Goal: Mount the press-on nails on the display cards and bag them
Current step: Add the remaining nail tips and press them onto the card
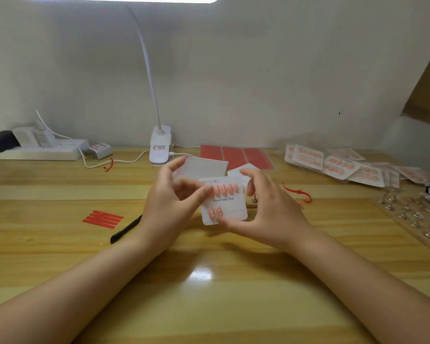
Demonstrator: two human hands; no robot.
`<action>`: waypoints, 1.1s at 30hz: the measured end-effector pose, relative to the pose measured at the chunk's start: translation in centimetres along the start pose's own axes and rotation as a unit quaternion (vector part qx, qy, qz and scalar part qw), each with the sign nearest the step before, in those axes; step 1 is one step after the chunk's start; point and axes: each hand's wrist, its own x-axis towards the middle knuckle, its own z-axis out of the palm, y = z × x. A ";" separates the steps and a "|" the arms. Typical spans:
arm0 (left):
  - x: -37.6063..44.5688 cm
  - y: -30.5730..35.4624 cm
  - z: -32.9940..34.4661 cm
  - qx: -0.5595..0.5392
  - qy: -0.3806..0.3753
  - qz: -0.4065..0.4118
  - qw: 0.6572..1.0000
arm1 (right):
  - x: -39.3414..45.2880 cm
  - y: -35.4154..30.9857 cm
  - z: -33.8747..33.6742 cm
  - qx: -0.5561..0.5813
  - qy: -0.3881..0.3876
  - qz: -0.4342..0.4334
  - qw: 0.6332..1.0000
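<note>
Your right hand (263, 209) holds the white display card (230, 207) by its near edge, thumb pinching the card's near side and the other fingers curled behind its right edge, so the card is lifted above the middle of the wooden desk (209, 281). The card reads "Handmade Nail" and carries a far row of five pink nails (223, 190) plus two more nails (215, 212) at its near left. Your left hand (170, 202) has its fingers curled, with a fingertip pressing the leftmost nail of the far row. Just beyond the card lie a clear bag (204, 167) and red adhesive sheets (236, 155). To the far right a pile of finished cards (338, 165) is spread out, and near it stands a clear board with metal nail stands (412, 217). To the left lie red strips (102, 217) and a black pen (126, 229). A white clip lamp (159, 147) and a power strip (40, 151) sit along the far edge.
</note>
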 end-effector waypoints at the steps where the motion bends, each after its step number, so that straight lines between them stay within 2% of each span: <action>1: 0.1 0.2 -0.1 -0.017 0.007 0.004 1.000 | 0.0 -0.1 0.1 0.064 0.013 0.031 0.997; 4: 0.3 1.0 -0.4 -0.061 0.025 0.021 0.998 | 0.3 -0.8 -0.2 0.240 0.020 0.137 0.961; 6: 0.4 1.7 -0.5 -0.068 0.019 0.031 0.997 | 0.7 -1.5 -0.7 0.363 -0.018 0.190 0.912; 10: 0.6 2.7 -0.7 -0.080 0.015 0.061 0.995 | 1.1 -2.7 -2.2 0.548 -0.065 0.206 0.808; 12: 0.7 3.2 -1.0 -0.078 0.013 0.077 0.994 | 1.3 -3.1 -2.9 0.585 -0.077 0.213 0.779; 15: 0.8 3.9 -1.4 -0.055 0.010 0.097 0.994 | 1.3 -3.5 -3.4 0.585 -0.068 0.214 0.779; 17: 0.8 4.3 -1.6 0.034 0.029 0.149 0.988 | 1.3 -3.7 -3.7 0.575 -0.046 0.214 0.788; 18: 0.9 4.5 -1.8 0.104 0.043 0.197 0.974 | 1.3 -3.8 -3.9 0.572 -0.034 0.213 0.792; 20: 1.0 4.6 -1.9 0.209 0.047 0.298 0.930 | 1.3 -3.9 -4.1 0.565 -0.013 0.211 0.797; 22: 0.9 4.7 -1.8 0.259 0.031 0.372 0.891 | 1.2 -4.2 -4.1 0.563 -0.002 0.206 0.800; 25: 0.6 4.5 -1.4 0.347 0.056 0.472 0.809 | 1.0 -4.5 -4.2 0.572 0.001 0.194 0.797; 28: 0.4 4.3 -1.1 0.399 0.078 0.498 0.766 | 0.8 -4.7 -4.2 0.573 -0.004 0.178 0.800; 33: 0.0 4.1 -1.0 0.447 0.093 0.482 0.748 | 0.7 -5.2 -4.1 0.570 0.003 0.168 0.804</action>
